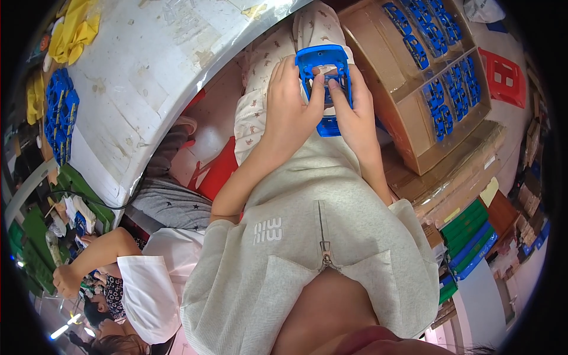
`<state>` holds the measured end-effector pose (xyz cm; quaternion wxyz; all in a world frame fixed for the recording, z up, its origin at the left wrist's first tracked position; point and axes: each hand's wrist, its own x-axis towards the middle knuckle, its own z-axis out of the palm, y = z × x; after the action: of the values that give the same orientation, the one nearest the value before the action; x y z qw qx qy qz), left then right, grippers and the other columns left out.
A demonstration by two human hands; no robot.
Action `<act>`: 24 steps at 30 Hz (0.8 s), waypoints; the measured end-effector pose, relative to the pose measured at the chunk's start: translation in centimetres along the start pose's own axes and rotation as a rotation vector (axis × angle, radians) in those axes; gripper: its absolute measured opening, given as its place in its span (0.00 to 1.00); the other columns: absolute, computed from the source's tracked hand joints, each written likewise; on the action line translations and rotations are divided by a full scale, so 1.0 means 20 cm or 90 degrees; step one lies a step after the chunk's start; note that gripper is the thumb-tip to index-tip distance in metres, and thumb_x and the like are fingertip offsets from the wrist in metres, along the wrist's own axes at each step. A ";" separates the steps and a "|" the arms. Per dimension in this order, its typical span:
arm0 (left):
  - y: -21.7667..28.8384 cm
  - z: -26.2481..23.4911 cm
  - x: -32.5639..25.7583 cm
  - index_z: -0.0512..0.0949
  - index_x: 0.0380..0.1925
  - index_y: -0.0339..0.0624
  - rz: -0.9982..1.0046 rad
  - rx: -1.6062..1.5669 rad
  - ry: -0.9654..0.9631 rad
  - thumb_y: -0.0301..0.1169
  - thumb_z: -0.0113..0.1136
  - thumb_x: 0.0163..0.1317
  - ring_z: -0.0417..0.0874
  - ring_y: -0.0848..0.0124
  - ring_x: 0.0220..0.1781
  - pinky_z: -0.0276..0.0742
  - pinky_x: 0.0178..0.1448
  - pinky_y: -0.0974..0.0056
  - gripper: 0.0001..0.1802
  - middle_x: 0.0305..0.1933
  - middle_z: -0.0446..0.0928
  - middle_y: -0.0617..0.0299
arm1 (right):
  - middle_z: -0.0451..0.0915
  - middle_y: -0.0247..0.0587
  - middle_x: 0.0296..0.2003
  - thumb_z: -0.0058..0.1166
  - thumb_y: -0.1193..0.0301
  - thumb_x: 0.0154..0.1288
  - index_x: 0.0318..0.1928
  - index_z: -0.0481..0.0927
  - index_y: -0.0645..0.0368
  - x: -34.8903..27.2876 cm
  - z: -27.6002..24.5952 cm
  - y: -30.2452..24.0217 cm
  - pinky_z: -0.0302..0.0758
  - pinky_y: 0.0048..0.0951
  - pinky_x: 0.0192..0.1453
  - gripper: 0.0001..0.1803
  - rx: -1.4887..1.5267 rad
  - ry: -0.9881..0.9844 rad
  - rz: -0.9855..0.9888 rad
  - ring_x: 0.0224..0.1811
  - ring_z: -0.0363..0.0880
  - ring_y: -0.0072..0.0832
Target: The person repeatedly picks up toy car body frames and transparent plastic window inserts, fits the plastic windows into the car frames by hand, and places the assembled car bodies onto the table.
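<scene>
A cluttered workroom curves around the view, with a long, scuffed white counter (139, 89) at the person's left. On the far left part of the counter lie crumpled bright yellow sheet-like pieces (74, 32) and, nearer, a cluster of dark blue plastic parts (59, 112). Below the counter's edge shows a red plastic stool (216, 171), and past it sits a co-worker in a white short-sleeved top (151, 290), one arm bent

In the middle, just above the lap in pale, small-patterned trousers (254, 127), is a bright blue hollow plastic shell (322, 54), its open, ribbed side turned up toward the face. The left hand (288, 103) has its grip closed on the shell's left side, thumb laid over the inside; the right hand (357, 112) pinches the right side likewise, its thumb tip near the other thumb. What lies under the thumb tips is too small to tell

To the right, near the right hand, a brown cardboard box (408, 118) with a divider holds rows of blue plastic pieces (457, 89); beyond the box stands a red plastic seat (503, 77)
</scene>
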<state>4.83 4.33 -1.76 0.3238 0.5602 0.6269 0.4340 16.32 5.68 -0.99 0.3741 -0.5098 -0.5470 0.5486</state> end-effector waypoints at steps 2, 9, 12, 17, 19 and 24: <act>0.01 0.00 -0.01 0.65 0.32 0.30 -0.009 -0.022 0.000 0.23 0.53 0.52 0.71 0.51 0.33 0.66 0.38 0.55 0.10 0.29 0.69 0.45 | 0.74 0.40 0.24 0.42 0.75 0.63 0.35 0.65 0.63 0.00 0.00 0.00 0.69 0.22 0.27 0.04 -0.013 0.013 -0.004 0.23 0.72 0.19; 0.03 0.01 -0.01 0.62 0.35 0.30 -0.100 -0.159 -0.021 0.23 0.51 0.55 0.74 0.53 0.30 0.68 0.35 0.56 0.11 0.29 0.70 0.45 | 0.73 0.40 0.23 0.42 0.75 0.63 0.34 0.63 0.63 0.00 0.01 0.01 0.68 0.23 0.25 0.04 -0.017 0.021 -0.015 0.22 0.72 0.20; 0.02 0.00 0.00 0.62 0.35 0.30 -0.097 -0.164 -0.021 0.23 0.51 0.55 0.73 0.54 0.31 0.68 0.36 0.56 0.11 0.29 0.70 0.46 | 0.72 0.40 0.22 0.42 0.75 0.63 0.34 0.63 0.63 0.01 0.02 0.01 0.68 0.22 0.25 0.04 -0.007 0.020 -0.021 0.21 0.71 0.20; 0.01 -0.01 -0.02 0.63 0.38 0.30 -0.090 -0.095 -0.033 0.23 0.49 0.56 0.72 0.53 0.32 0.67 0.37 0.56 0.11 0.31 0.69 0.47 | 0.71 0.39 0.21 0.42 0.76 0.63 0.34 0.63 0.63 0.00 0.03 0.00 0.67 0.22 0.24 0.04 0.010 0.014 -0.002 0.20 0.69 0.19; 0.00 -0.01 -0.03 0.63 0.39 0.29 -0.078 -0.096 -0.034 0.23 0.48 0.57 0.71 0.52 0.35 0.67 0.40 0.56 0.12 0.33 0.68 0.46 | 0.71 0.39 0.22 0.42 0.76 0.63 0.33 0.63 0.62 0.00 0.03 0.00 0.66 0.23 0.24 0.04 -0.004 0.005 -0.006 0.20 0.68 0.19; -0.03 0.00 -0.05 0.63 0.41 0.29 -0.068 -0.116 -0.017 0.24 0.48 0.57 0.70 0.52 0.38 0.66 0.42 0.55 0.13 0.36 0.67 0.44 | 0.70 0.39 0.21 0.43 0.76 0.63 0.33 0.64 0.62 0.00 0.04 0.01 0.66 0.23 0.24 0.04 -0.023 0.014 -0.038 0.20 0.68 0.19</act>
<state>4.76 3.34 -2.45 0.4045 0.4999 0.6096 0.4636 15.55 5.47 -1.26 0.3870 -0.5058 -0.5677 0.5217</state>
